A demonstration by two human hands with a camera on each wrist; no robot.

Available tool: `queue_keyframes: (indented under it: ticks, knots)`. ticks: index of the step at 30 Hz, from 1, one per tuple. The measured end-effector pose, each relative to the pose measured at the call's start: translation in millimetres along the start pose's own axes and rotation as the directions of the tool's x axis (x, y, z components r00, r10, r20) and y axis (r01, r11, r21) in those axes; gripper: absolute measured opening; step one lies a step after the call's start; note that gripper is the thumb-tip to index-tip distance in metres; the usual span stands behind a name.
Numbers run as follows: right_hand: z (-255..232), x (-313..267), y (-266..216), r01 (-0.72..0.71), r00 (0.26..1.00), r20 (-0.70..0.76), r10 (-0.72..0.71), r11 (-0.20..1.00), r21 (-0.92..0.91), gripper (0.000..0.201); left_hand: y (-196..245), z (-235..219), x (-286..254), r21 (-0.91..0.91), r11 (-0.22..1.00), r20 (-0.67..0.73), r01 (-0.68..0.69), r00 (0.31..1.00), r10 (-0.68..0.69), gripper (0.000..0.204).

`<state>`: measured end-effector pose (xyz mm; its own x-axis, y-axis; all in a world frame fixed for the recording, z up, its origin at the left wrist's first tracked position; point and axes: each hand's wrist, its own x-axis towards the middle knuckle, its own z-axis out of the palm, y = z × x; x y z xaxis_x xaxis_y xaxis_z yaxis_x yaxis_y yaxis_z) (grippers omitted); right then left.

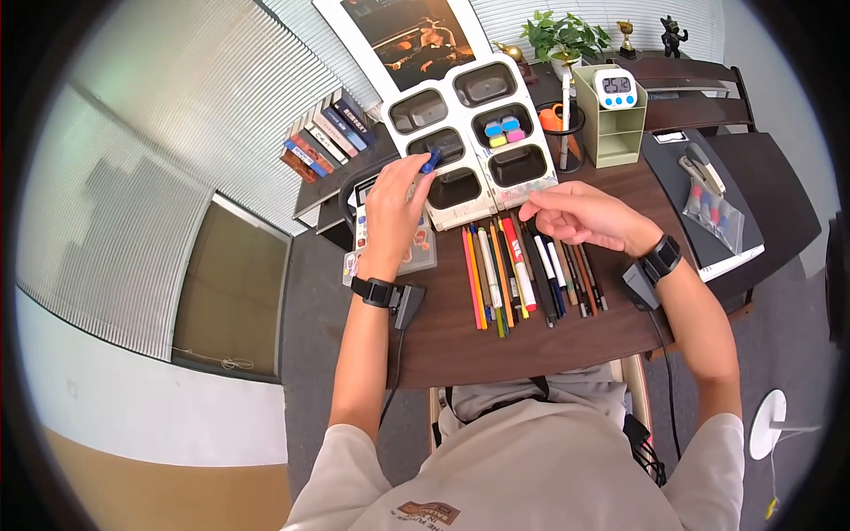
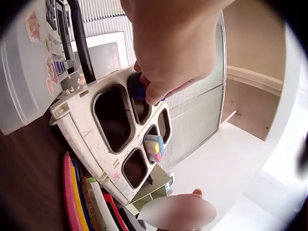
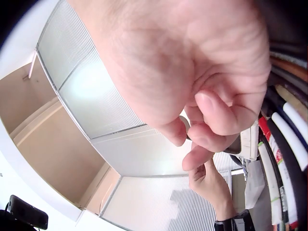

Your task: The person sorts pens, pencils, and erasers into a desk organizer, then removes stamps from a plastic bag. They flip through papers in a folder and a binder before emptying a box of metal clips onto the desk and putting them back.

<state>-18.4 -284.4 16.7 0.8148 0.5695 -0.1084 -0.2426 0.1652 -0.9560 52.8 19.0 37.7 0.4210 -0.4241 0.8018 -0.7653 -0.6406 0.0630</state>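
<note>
My left hand (image 1: 396,208) pinches a small dark-blue object (image 1: 431,160) between thumb and fingertips, over the middle-left compartment of a white organizer (image 1: 474,211). In the left wrist view the same blue object (image 2: 138,90) shows at the compartment's opening, partly hidden by the fingers; I cannot tell its kind. My right hand (image 1: 580,215) hovers by the organizer's front right corner, fingers loosely curled with nothing seen in them. Short blue, yellow and pink highlighters (image 1: 505,130) lie in the middle-right compartment. Below my right hand, pens and pencils (image 1: 500,274) lie in a row on the brown table (image 1: 443,354).
Books (image 1: 328,137) stand back left, near a clear stickered box (image 1: 421,252). At the back right are a mesh pen cup (image 1: 567,146) and a green holder (image 1: 617,137) with a timer (image 1: 614,88). A stapler (image 1: 702,170) and a bag (image 1: 715,217) lie on a dark folder (image 1: 677,168).
</note>
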Motion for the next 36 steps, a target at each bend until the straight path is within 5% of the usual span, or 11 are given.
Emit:
queue_keyframes:
  ticks: [26,29,31,32,36]
  knots:
    - [-14,1,0,0.067,0.997,-0.034,-0.067,0.998,0.019,0.037,16,-10,-2,0.034,0.996,-0.056,0.077,0.996,-0.075,0.025]
    - [-15,0,-1,0.07,0.997,-0.045,-0.069,0.997,0.031,0.037,30,-23,-5,0.056,0.998,0.002,-0.037,0.999,0.037,0.024]
    - [-15,0,-1,0.065,0.997,-0.051,-0.063,0.997,0.04,0.037,47,-33,-12,-0.146,0.983,0.238,-0.11,0.961,0.143,0.022]
    - [-15,0,-2,0.057,0.997,-0.056,-0.054,0.998,0.042,0.036,59,-38,-16,-0.149,0.983,0.239,-0.112,0.96,0.145,0.022]
    - [-14,1,-1,0.058,0.997,-0.054,-0.056,0.998,0.039,0.035,104,-41,-34,-0.335,0.901,0.479,-0.276,0.774,0.415,0.022]
